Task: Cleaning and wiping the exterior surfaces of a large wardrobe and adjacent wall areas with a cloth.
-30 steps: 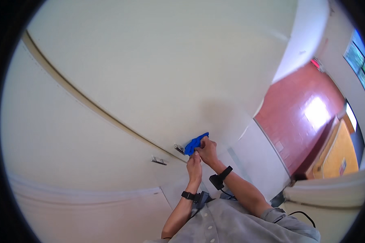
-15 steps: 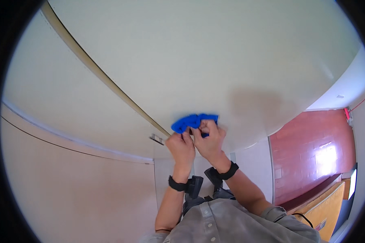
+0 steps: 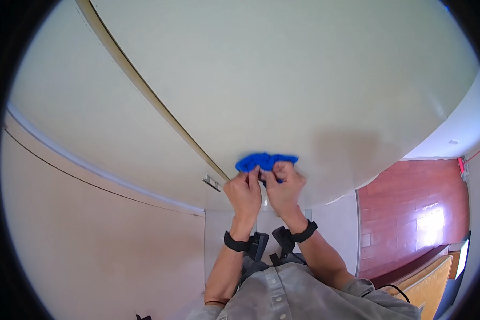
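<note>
A bunched blue cloth lies against a broad pale door panel, close to the panel's left edge. My left hand pinches the lower left part of the cloth between thumb and fingers. Beside it, my right hand is curled around the cloth's right part, with its thumb close to the left one. Part of what lies behind the cloth and my fingers is hidden. Left of my left hand, a small metal latch plate is set by the edge strip.
Black straps with dark box-shaped devices circle both wrists. To the left stands a pale wall. Reddish floor stretches away at the right, where a yellow-tan padded piece stands near the lower corner.
Both hands and the cloth appear slightly farther right in the picture, and the door edge has shifted the same way. The fingertips have drawn a little apart; the grip on the cloth persists.
</note>
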`<state>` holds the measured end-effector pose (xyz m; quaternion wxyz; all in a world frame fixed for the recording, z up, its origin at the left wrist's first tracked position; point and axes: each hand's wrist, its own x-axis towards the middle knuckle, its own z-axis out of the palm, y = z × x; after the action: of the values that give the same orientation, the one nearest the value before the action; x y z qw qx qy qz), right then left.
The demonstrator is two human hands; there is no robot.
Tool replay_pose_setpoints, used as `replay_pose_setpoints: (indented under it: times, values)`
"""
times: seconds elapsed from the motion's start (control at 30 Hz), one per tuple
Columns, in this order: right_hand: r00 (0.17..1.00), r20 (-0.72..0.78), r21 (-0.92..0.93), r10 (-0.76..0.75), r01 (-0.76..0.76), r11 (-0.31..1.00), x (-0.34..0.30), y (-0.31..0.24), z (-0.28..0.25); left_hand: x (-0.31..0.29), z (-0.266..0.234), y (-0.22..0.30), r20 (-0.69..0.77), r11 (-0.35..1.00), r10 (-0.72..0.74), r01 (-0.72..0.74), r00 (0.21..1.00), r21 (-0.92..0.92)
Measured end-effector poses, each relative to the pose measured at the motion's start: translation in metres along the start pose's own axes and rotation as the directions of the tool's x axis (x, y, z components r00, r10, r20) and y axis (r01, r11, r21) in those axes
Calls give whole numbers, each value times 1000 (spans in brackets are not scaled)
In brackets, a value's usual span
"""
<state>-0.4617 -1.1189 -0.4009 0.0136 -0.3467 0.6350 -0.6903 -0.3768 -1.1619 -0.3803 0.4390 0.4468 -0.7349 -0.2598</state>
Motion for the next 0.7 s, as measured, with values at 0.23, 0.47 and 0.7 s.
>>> replay_pose_setpoints:
  times: [0.23, 0.47, 0.7]
  values:
    - [980, -59, 83, -190, 195, 977, 21, -21, 4, 21, -7, 30, -136, 982, 32, -56, 990, -178]
    - [994, 111, -191, -4, 26, 981, -84, 153, 23, -62, 82, -159, 126, 987, -143, 133, 982, 88]
    - [953, 85, -206, 292, -270, 941, -89, 158, 8, -74, 93, -171, 248, 974, -37, -20, 968, 225]
